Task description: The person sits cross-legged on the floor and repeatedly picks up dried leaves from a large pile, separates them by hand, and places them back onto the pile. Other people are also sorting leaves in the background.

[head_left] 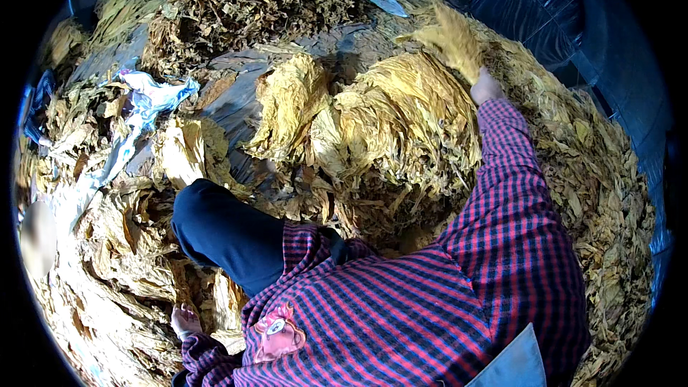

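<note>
My right hand (487,87), stretched out to the far right, is closed round the end of a bundle of dried yellow-brown tobacco leaves (459,37). The bundle fans out beyond my fingers. Just left of that arm lies a heap of yellow leaves (405,104), with a smaller yellow bunch (290,100) beside it. At the lower left, my left hand (186,320) rests low by my side, close to a pile of loose leaves (129,272). Its fingers look loosely apart, and nothing shows in them.
A mound of darker, broken leaves (251,11) rises at the back. White-and-blue plastic (154,97) lies crumpled at the left. More leaves (609,208) bank up along the right, below dark blue sheeting (623,64). My bent knee (215,222) is among the leaves.
</note>
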Motion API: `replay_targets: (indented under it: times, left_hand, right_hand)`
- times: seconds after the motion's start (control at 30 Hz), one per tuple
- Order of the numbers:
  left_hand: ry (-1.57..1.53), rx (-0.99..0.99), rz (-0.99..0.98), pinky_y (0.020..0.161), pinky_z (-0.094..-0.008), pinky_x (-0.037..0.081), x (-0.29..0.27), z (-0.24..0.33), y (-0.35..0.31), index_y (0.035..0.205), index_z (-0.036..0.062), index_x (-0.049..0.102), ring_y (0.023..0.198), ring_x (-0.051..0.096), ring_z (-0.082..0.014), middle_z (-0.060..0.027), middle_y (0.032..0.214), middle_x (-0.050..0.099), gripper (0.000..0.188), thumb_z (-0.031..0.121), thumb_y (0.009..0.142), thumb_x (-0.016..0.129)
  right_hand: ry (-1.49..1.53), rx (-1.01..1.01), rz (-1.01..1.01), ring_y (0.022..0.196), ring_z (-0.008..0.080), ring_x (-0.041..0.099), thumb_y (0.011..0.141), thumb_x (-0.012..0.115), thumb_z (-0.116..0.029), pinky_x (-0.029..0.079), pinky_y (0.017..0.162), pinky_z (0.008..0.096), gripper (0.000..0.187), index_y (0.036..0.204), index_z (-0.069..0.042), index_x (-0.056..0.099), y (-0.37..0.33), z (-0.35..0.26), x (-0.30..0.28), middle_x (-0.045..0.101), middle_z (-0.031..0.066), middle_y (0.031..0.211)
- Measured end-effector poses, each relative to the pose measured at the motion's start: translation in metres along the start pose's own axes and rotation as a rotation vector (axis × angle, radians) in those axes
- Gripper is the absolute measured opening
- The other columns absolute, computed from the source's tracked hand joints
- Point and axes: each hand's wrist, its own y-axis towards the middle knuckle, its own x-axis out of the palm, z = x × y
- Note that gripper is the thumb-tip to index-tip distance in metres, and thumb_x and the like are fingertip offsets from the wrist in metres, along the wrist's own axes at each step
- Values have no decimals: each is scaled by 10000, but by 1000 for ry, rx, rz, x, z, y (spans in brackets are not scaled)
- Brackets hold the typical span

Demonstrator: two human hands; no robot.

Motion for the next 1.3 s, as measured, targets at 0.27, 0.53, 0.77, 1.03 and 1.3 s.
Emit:
replay_targets:
  times: [0.27,0.53,0.77,1.03,1.3]
  left_hand:
    - [-79,-30,19,526,-254,450,-5,-5,6,1096,109,511,627,547,-156,-18,788,591,274,230,854,469]
    - [-100,-54,-75,563,-249,386,-17,-14,10,1253,106,398,667,443,-133,-87,1051,522,381,243,897,415]
    - [-404,-178,-812,501,-373,423,-43,-61,64,833,82,601,561,522,-238,-91,707,590,183,240,803,513]
    - [1282,278,230,679,-363,458,-36,-111,-9,840,10,606,745,579,-236,-134,745,600,224,204,754,533]
    - [1278,61,-108,797,-375,453,-41,-94,-16,867,44,624,865,588,-306,-161,901,617,228,207,738,531]
  right_hand:
    - [-85,158,-413,1318,346,143,842,418,-543,131,1077,447,815,1393,-69,48,-40,-11,43,48,174,1445]
    - [-164,-612,-8,1125,340,441,841,508,-307,352,948,431,445,1226,-89,466,-17,1,77,467,192,1220]
    - [-437,-495,-181,1084,355,462,833,514,-284,370,923,424,408,1179,-68,505,4,-123,78,497,202,1173]
    - [249,-1580,-126,962,327,525,810,532,-169,406,855,383,276,996,34,566,-245,-383,52,565,202,1006]
    - [745,-2266,-451,882,286,569,835,505,-151,449,784,341,206,958,-12,594,-560,-463,28,587,156,937]
